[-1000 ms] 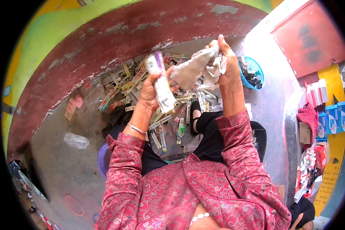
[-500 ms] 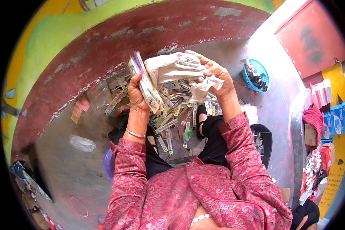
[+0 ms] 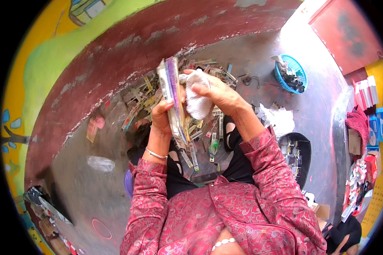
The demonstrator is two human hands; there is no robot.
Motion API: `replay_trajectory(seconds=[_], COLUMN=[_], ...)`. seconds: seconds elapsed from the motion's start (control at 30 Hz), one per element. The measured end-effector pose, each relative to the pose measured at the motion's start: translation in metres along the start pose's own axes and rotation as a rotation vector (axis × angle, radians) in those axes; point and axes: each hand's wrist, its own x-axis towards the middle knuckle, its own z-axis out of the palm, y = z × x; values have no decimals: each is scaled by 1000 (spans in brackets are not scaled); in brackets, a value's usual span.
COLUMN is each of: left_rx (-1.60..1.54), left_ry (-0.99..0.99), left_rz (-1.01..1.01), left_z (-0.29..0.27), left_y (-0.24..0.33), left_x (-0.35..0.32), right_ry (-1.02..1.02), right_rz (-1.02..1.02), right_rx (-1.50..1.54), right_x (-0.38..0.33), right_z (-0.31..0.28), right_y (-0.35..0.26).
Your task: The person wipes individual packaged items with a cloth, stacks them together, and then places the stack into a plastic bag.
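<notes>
1. Left hand – closed around a stack of flat packets, gripped at the lower half, thumb side toward the right hand.
2. Stack held upright on edge, long axis running from the wrist up and away from the body; top end fanned slightly, purple packet edge showing on the right face.
3. Right hand – fingers curled shut on a white cloth, bunched into a pad.
4. Cloth pressed against the right face of the stack, touching it about mid-height; lies directly right of the left hand, just above its thumb.
5. Key relation: stack between the two hands, flat faces turned left and right, cloth on the right-hand side only – right hand nearer the cloth, left hand carrying the stack's weight.
6. Both hands raised in front of the chest, close together, wrists apart; silver bangle on the left wrist.
7. Below and beyond the hands: heap of loose packets spread over the floor between the knees.
8. Far right of the right hand: blue basket with dark small items, well apart.
9. Right of the right elbow: black tub holding more packets; crumpled white plastic just above it.
10. Left of the left forearm: clear plastic scrap on the grey floor, well apart.
</notes>
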Motion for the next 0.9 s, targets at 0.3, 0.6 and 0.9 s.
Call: replay_trajectory(seconds=[0.3,0.6,0.9], left_rx=[-280,-134,320], left_ry=[14,418,570], left_rz=[-101,16,78], left_z=[-2,-25,-8], left_y=[2,-16,2], left_x=[1,4,-2], right_ry=[358,253,191], right_rz=[-138,-552,149], right_rx=[-109,-1136,-232], right_x=[2,-7,-25], right_z=[-17,61,-13], right_y=[8,28,0])
